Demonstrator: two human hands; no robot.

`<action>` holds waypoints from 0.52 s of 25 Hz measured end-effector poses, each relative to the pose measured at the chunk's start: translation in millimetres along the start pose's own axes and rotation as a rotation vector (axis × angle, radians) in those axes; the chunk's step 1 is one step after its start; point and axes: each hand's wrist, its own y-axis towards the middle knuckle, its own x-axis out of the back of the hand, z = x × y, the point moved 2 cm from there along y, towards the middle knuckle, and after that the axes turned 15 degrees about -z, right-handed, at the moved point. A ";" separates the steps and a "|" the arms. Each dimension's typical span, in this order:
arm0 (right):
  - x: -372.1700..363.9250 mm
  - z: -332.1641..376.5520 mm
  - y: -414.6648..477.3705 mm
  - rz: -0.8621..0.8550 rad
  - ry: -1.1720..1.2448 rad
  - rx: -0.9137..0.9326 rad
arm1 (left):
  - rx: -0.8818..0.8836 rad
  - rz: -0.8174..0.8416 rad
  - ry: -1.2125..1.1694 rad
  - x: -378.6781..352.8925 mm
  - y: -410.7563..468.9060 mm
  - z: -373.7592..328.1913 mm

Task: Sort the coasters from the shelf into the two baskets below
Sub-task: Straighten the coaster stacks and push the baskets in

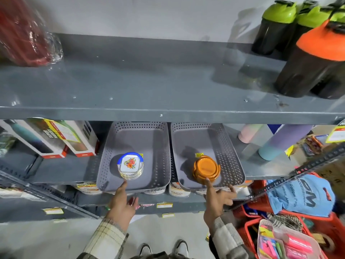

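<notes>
Two grey perforated baskets stand side by side on the lower shelf. The left basket [104, 161] holds a stack of blue-rimmed white coasters with a flower print [130, 165]. In the right basket [233, 161] lies a stack of orange round coasters [206, 167]. My left hand [122, 202] points an index finger at the near edge of the flowered stack. My right hand [217, 200] has its index finger touching the near edge of the orange stack, its other fingers spread. Neither hand holds anything. The upper grey shelf [149, 81] is bare in its middle.
Dark shaker bottles with green and orange lids [308, 58] stand at the upper shelf's right end, a red wrapped item [24, 32] at its left. Boxed bottles [56, 139] flank the baskets on the left, pastel bottles [280, 141] on the right. Red crates [298, 230] sit on the floor, right.
</notes>
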 end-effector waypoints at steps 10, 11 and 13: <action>-7.4 9.0 4.9 0.119 0.185 -0.065 | 0.075 0.057 -0.126 -12.2 -1.9 0.0; -10.0 11.1 4.0 0.133 0.178 -0.056 | 0.074 0.060 -0.126 -15.6 -6.0 -1.2; -16.1 15.8 2.7 0.158 0.165 -0.050 | 0.062 0.060 -0.132 -22.4 -12.4 -4.2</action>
